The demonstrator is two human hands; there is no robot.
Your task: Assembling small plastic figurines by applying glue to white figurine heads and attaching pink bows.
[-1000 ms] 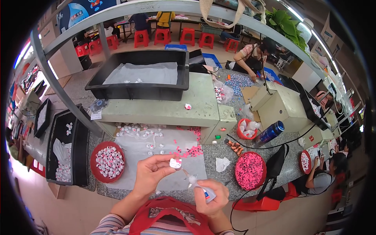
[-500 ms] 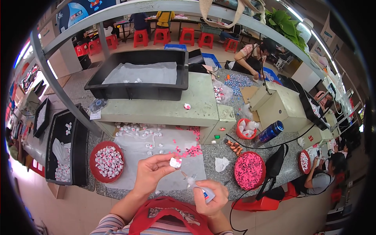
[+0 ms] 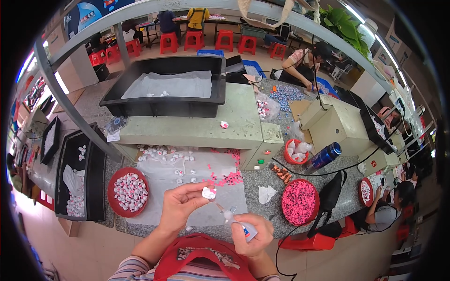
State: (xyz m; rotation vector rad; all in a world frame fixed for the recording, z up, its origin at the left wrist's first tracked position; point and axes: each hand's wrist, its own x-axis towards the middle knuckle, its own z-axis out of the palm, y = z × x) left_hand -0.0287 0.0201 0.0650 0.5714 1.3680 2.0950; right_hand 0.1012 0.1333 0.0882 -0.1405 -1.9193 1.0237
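Observation:
Between thumb and fingers my left hand pinches a small white piece with a pink spot. My right hand is wrapped round a small white glue bottle, whose thin nozzle tip points up-left, just below the white piece. Whether the tip touches the piece I cannot tell. Under my hands lies a white paper sheet. On the sheet beyond them are loose pink bits and several white pieces. A red bowl of white-and-pink pieces stands left; a red bowl of pink bits stands right.
A pale green machine housing spans the bench beyond the sheet, with a black tray on top. Black bins stand far left. A dark blue can, a red cup and a cable lie right. Co-workers sit across and at right.
My hands keep nearly the same pose, with the piece and the bottle tip shifted very slightly. The co-worker across the bench has moved their arm a little.

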